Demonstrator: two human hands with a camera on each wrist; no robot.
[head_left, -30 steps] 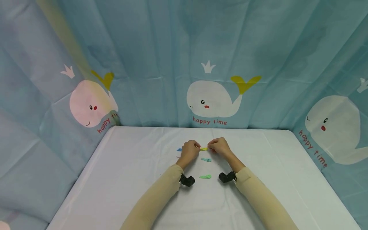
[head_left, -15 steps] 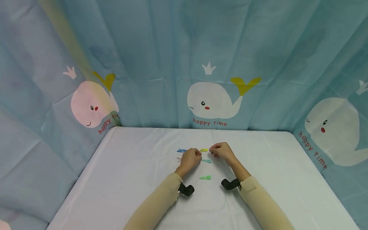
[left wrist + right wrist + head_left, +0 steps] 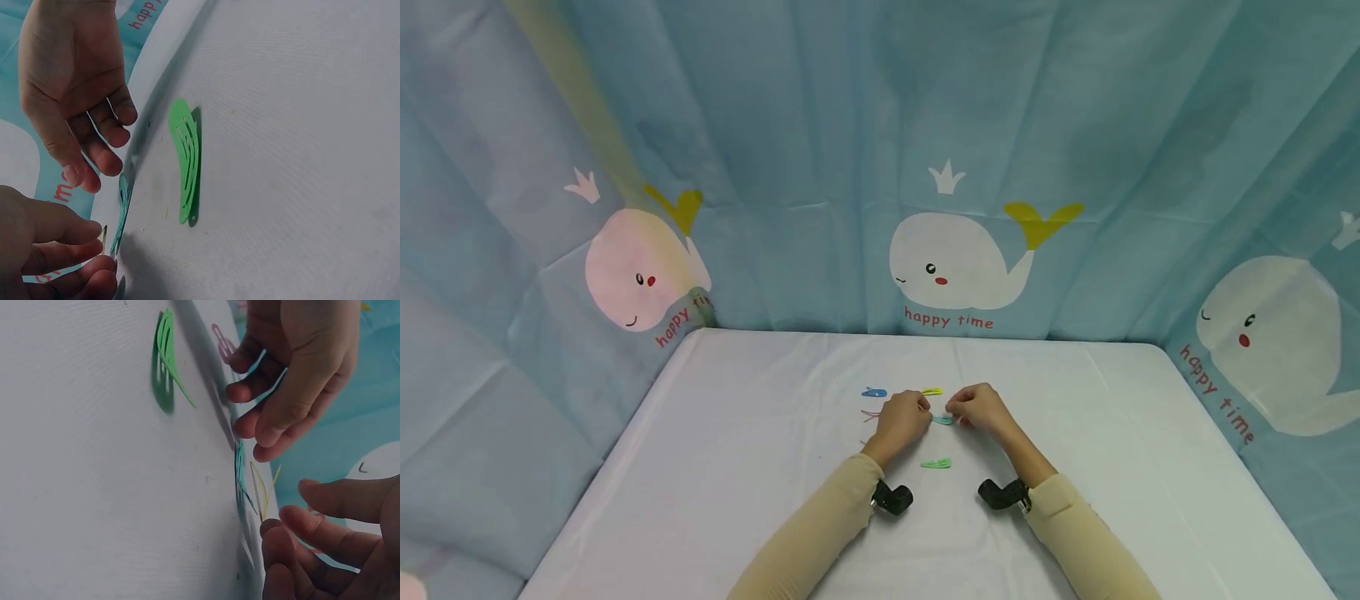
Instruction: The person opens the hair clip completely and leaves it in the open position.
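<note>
A teal snap hair clip (image 3: 943,420) lies on the white table between both hands. My left hand (image 3: 904,421) hovers at its left end, fingers loosely bent and fingertips apart. Close to the other end is my right hand (image 3: 985,408), thumb and fingers parted with nothing between them. The right wrist view shows the teal clip (image 3: 240,465) in the gap between the two hands' fingertips. Just behind it lies a yellow hair clip (image 3: 932,391). Nearer the body, a green hair clip (image 3: 185,161) lies by itself.
A blue hair clip (image 3: 875,392) lies at the back left. Below it is a pink clip (image 3: 870,414), partly hidden by the left hand, with another thin piece nearer the front. A blue whale-print curtain (image 3: 790,250) hangs behind the table (image 3: 737,467).
Both hands have left the yellow clip, which stays on the table, and moved nearer the body to the teal clip. The blue clip is now fully uncovered.
</note>
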